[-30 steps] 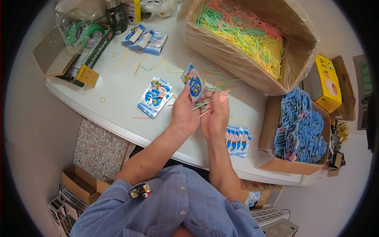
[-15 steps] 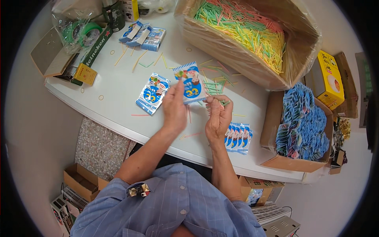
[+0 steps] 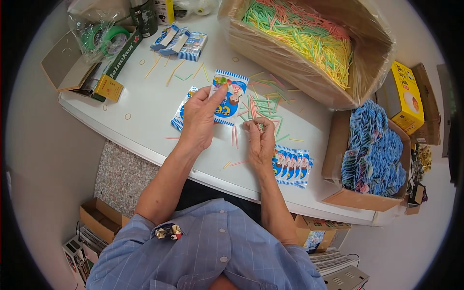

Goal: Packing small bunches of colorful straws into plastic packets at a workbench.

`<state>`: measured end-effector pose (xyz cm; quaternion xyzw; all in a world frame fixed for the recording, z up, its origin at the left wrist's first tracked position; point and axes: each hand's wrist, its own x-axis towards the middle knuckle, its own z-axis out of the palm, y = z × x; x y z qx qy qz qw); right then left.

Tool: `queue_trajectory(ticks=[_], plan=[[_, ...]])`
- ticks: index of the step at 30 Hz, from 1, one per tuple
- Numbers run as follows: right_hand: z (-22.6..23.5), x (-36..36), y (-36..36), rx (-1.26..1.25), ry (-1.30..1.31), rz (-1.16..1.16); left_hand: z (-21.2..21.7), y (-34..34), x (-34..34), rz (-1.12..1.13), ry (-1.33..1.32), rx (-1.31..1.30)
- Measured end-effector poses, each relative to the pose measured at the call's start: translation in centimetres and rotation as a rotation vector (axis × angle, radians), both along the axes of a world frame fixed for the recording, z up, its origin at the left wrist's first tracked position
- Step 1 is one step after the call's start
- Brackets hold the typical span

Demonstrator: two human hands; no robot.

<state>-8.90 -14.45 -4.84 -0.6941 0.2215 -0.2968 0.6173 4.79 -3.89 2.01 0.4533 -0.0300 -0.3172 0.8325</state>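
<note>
My left hand [image 3: 199, 118] is closed on a blue-and-white snack packet [image 3: 235, 102], its thumb lying across the front. Partly hidden under that hand, a second blue-and-white packet [image 3: 176, 123] lies on the table. My right hand [image 3: 262, 145] is at the near side of a loose pile of thin pink and green sticks [image 3: 266, 105]. Its fingertips are pinched on a few of these thin sticks [image 3: 261, 127]. Just right of my right wrist, several similar packets [image 3: 292, 166] lie overlapped in a fanned row.
A plastic-lined carton [image 3: 285, 63] of coloured sticks stands at the far right. Nearer stands a carton [image 3: 333, 166] full of blue packets, beside a yellow box [image 3: 406, 96]. Far left are a box with green tape rolls [image 3: 113, 38], a bottle [image 3: 143, 19] and more packets [image 3: 193, 46].
The packet in my left hand has moved slightly left and away from my right hand, now covering more of the packet below. My right hand has come down beside the stick pile.
</note>
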Motion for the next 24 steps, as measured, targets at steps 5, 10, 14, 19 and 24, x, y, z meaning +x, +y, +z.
queue_trajectory(ticks=[5,10,14,19,24], plan=[[0.0,-0.1,-0.1,-0.018,0.045,0.004,-0.5,0.4,-0.2,-0.095,-0.047,0.036],[0.5,0.0,-0.5,0.206,-0.034,-0.012,-1.5,1.8,-1.2,-0.144,-0.182,0.134],[0.5,-0.4,-2.8,0.629,-0.368,-0.058,-1.7,2.3,-1.6,-0.223,-0.257,0.196],[4.5,-0.7,-4.3,0.697,-0.566,0.026,-1.2,2.5,-2.2,-0.365,-0.268,0.235],[7.9,-0.4,-4.4,0.601,-0.728,0.165,-2.6,2.3,-2.9,-0.462,-0.430,0.164]])
